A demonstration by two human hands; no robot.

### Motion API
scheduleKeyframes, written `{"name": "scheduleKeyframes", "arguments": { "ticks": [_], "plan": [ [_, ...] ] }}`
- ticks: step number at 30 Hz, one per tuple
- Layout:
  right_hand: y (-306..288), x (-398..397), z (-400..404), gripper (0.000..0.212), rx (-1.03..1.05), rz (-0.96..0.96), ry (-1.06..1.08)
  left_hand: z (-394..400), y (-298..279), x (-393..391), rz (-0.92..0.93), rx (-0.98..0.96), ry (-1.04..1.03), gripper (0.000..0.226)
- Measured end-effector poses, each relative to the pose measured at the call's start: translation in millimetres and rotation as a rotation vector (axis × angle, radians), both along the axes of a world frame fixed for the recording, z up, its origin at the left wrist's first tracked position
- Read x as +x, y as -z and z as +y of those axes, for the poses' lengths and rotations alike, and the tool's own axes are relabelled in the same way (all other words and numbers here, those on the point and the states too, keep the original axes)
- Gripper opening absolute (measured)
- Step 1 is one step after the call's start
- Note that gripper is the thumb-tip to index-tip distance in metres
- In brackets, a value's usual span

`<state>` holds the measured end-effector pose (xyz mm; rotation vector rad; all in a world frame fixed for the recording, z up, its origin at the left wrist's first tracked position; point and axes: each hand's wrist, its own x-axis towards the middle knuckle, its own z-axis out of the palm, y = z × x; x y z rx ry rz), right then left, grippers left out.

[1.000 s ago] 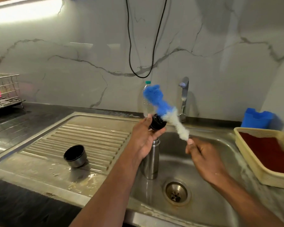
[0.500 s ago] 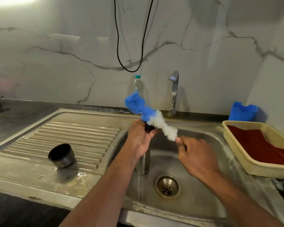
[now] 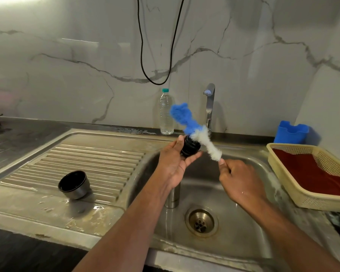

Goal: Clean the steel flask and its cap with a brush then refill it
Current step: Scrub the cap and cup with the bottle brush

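Observation:
My left hand (image 3: 172, 163) grips a black flask cap (image 3: 190, 147) above the sink basin. My right hand (image 3: 238, 180) holds the handle end of a bottle brush (image 3: 196, 130) with white bristles near the hand and blue bristles at the tip. The bristles lie against the cap's top edge. The steel flask (image 3: 172, 197) stands upright in the basin, mostly hidden behind my left wrist. A steel cup lid (image 3: 73, 184) with a black inside lies tilted on the drainboard at left.
A tap (image 3: 210, 104) and a clear water bottle (image 3: 166, 112) stand behind the sink (image 3: 263, 169). The drain (image 3: 201, 222) is in the basin. A cream basket (image 3: 294, 189) with a red lining sits at right, a blue holder (image 3: 290, 132) behind it. A black cable (image 3: 157, 55) hangs down the wall.
The cap has tilted in my left hand so its black threaded side shows more. The brush has shifted slightly against it. The view has moved a little.

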<state>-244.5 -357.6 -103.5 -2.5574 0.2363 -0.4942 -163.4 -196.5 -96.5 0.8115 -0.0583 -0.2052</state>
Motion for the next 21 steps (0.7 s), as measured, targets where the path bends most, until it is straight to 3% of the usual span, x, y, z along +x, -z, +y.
{"name": "scheduleKeyframes", "arguments": {
  "ticks": [4, 10, 14, 21],
  "plan": [
    [0.2, -1.4, 2.9, 0.043, -0.079, -0.034, -0.046, 0.6, -0.9, 3.4, 0.029, -0.054, -0.041, 0.025],
    [3.3, -0.3, 5.8, 0.046, -0.035, -0.055, -0.066, 1.4, -4.0, 2.9, 0.091, -0.154, -0.06, 0.027],
    [5.5, 1.7, 3.1, 0.049, 0.055, -0.062, -0.055, -1.7, -3.9, -1.1, 0.081, -0.173, -0.032, 0.051],
    [8.5, 1.5, 7.2, 0.047, 0.078, -0.068, -0.051, -4.9, -6.7, 0.4, 0.091, -0.302, 0.03, 0.042]
  ]
}}
